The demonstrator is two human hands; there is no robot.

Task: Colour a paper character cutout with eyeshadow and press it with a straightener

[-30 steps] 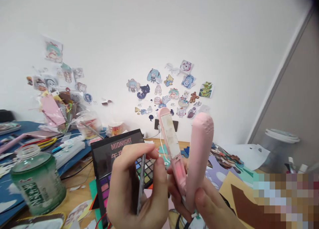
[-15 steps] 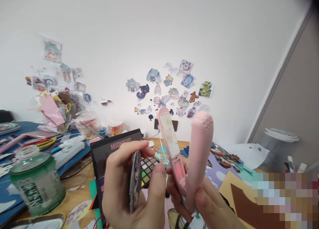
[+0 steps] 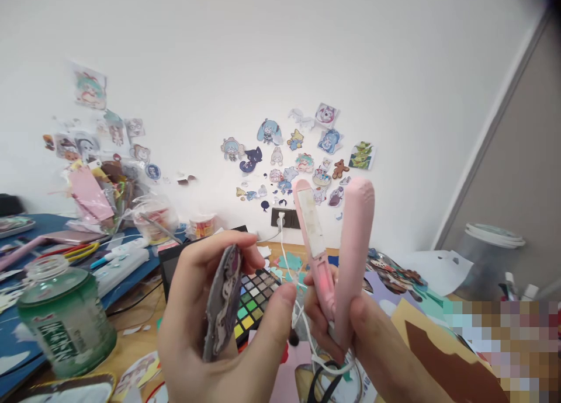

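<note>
In the head view, my left hand [image 3: 184, 321] curls around a thin grey cut-out piece [image 3: 223, 304] held on edge. Purple and beige layers show on its right face. My right hand [image 3: 368, 333] grips a small pink hair straightener [image 3: 357, 251] by its lower end, upright with its two arms apart. A pale plate with stains lines the left arm, and a reddish glow shows below it. A white cord [image 3: 309, 339] hangs near its base. The two hands stand apart, and the straightener does not touch the grey piece.
A colour palette [image 3: 252, 301] lies behind my left hand. A green-tinted jar [image 3: 65, 315] stands at the left. Paper scraps, brown paper [image 3: 442, 356] and a clear lidded bucket [image 3: 486, 263] are at the right. Character stickers [image 3: 269, 133] cover the wall above a socket [image 3: 280, 218].
The straightener has shifted slightly right and up in my right hand. My left hand has moved left and turned the grey piece, so more of its layered face shows.
</note>
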